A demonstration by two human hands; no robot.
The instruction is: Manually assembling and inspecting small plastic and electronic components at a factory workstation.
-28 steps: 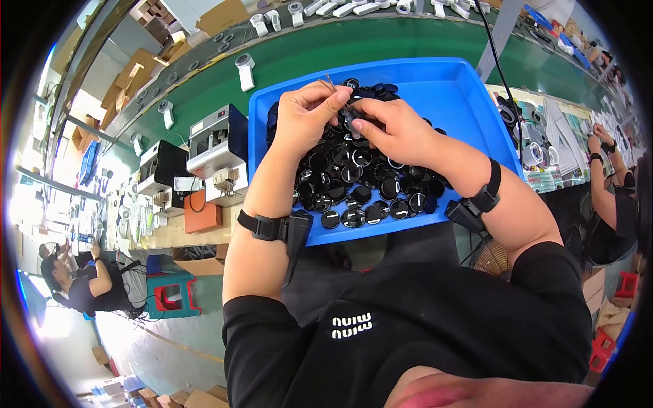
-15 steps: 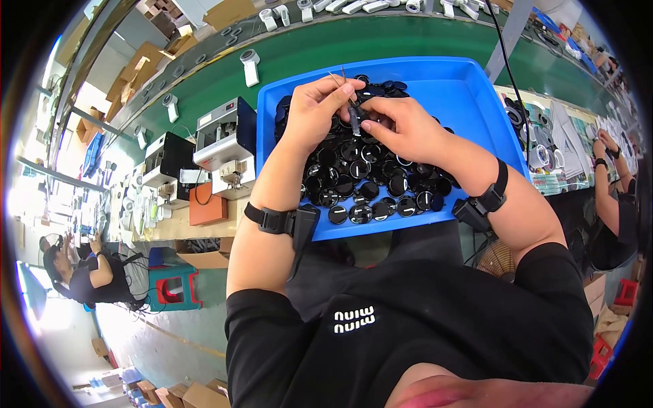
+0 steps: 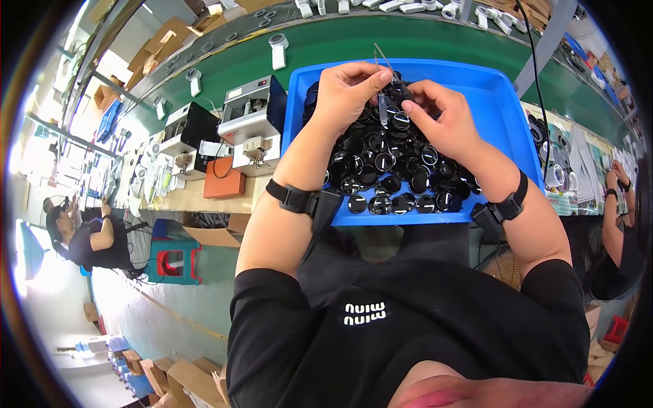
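From the head view, the left hand (image 3: 355, 94) pinches a thin tool (image 3: 383, 112); the right hand (image 3: 442, 114) curls narrowly beside it, its grip I can't tell. Both hover over black caps (image 3: 385, 162) heaped in a blue tray (image 3: 491, 115).

Before us sits a plastic tray (image 3: 490, 95), disc caps (image 3: 382, 162) heaped in its left and near parts, our fingers (image 3: 371, 81) above them. Left of it, two bench machines (image 3: 250, 114) stand side by side on a tabletop (image 3: 191, 198), a small box (image 3: 224, 180) on their near side. Behind the tray runs a conveyor belt (image 3: 415, 35) bearing handled housings (image 3: 278, 51); on our right lie rings (image 3: 556, 175).
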